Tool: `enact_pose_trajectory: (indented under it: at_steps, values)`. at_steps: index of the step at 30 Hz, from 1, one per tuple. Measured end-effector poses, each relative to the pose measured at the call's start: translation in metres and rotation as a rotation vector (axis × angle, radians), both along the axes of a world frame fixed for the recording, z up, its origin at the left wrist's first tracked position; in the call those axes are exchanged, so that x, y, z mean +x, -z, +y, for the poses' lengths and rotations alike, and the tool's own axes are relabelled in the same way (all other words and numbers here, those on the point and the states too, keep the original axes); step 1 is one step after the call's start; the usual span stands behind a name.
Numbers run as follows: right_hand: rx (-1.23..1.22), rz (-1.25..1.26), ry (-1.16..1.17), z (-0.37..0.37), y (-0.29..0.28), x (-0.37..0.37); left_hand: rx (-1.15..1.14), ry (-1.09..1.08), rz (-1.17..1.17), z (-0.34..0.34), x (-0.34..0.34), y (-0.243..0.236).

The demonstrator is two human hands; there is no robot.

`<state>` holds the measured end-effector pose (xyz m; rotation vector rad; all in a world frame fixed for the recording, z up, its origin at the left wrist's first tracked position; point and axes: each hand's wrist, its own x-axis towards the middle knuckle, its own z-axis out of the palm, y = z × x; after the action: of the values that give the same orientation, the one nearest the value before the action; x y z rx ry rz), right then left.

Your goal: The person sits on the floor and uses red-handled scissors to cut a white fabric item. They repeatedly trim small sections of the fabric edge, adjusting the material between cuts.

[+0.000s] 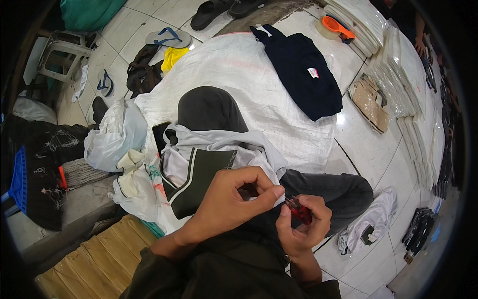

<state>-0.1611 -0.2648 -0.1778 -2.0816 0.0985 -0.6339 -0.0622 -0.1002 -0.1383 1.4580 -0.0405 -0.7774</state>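
Note:
A white garment (254, 144) with a dark green, white-striped collar (199, 177) lies across my lap. Over the collar's right side, my left hand (234, 197) is closed, thumb and forefinger pinched together beside the white cloth's edge. What sits in that pinch is too small to make out. Just to its right, my right hand (306, 224) grips small red-handled thread snips (300, 212), their metal tip pointing at the left fingertips. Fingers partly cover the snips.
A folded navy garment (303, 74) lies on the white sheet (219, 60) ahead. Stacks of plastic-wrapped white goods (398, 70) stand at right, near an orange tape dispenser (338, 27). On the left are white plastic bags (117, 134), a blue broom (19, 179) and brown cardboard (94, 259).

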Motion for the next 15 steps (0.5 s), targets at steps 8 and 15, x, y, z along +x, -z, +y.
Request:
enact_pose_trajectory:
  at_steps: [8,15]
  values:
    - [-0.148,-0.019,0.034,-0.001,-0.013,0.0,0.09,0.0,-0.108,-0.005,0.001,-0.007]
    - [-0.204,0.208,-0.045,-0.005,-0.033,-0.009,0.107,-0.002,-0.18,-0.005,0.0,-0.01]
